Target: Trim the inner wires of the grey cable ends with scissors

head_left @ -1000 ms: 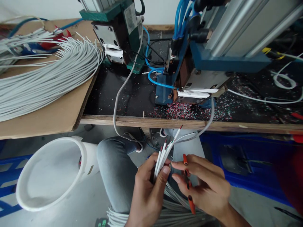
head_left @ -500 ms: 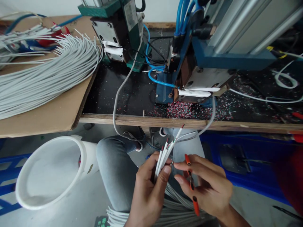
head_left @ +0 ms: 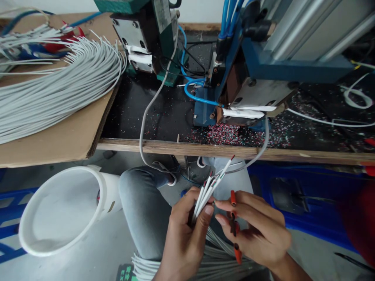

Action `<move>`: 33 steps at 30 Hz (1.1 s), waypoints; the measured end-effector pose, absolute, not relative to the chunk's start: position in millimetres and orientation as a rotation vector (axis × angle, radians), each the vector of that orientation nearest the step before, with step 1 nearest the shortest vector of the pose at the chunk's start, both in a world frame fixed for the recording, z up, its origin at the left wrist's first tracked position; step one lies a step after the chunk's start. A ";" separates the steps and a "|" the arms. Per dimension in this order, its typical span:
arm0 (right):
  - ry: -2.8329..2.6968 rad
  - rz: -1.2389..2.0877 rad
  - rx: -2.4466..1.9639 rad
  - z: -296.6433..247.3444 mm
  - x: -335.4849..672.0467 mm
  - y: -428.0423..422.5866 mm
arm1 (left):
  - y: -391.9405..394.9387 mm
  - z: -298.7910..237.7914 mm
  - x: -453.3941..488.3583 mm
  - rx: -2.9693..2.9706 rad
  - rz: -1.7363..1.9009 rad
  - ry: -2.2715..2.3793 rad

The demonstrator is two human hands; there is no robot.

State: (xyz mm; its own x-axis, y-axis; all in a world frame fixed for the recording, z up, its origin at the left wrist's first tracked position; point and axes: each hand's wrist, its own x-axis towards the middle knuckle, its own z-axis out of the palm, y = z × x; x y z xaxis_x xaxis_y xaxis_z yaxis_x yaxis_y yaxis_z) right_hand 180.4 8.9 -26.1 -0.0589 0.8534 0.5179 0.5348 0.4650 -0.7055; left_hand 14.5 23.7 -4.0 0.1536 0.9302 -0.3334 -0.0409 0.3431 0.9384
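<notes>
My left hand [head_left: 183, 234] grips a small bundle of white cables [head_left: 206, 191] over my lap; their stripped ends with red and green cores fan up towards the bench edge. My right hand [head_left: 258, 230] sits just to the right, holding small orange-handled pliers [head_left: 234, 226] in its palm, while its thumb and forefinger pinch at the cable ends beside my left thumb. More white cable [head_left: 205, 261] trails down across my knees.
A blue pneumatic machine [head_left: 249, 74] and a green one [head_left: 146, 35] stand on the black bench, with coloured insulation scraps [head_left: 225, 134] under the blue one. A large heap of white cables [head_left: 52, 89] lies on cardboard at left. A white bucket [head_left: 58, 210] stands by my left knee.
The view has tilted slightly. My hands stay together on the cable ends; the pliers have shifted a little in my right palm.
</notes>
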 end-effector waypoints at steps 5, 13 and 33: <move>-1.799 0.374 -1.183 -26.0 184.0 9.6 | 24.6 -6.1 12.6 1.076 0.898 1.150; -1.685 0.376 -1.265 -29.2 186.1 7.5 | 24.6 -11.1 12.2 1.179 0.872 1.082; -1.474 0.686 -1.358 -24.6 173.5 2.0 | 19.4 -12.5 9.7 1.165 0.919 1.230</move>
State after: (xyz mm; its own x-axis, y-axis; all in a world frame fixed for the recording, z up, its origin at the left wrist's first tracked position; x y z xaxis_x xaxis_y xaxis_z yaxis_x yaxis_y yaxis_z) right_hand 173.5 2.0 -24.6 0.1037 0.9548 0.2785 0.4016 0.2159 -0.8900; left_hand 9.7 19.4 -12.5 0.1440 0.9673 -0.2086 0.0734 0.1998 0.9771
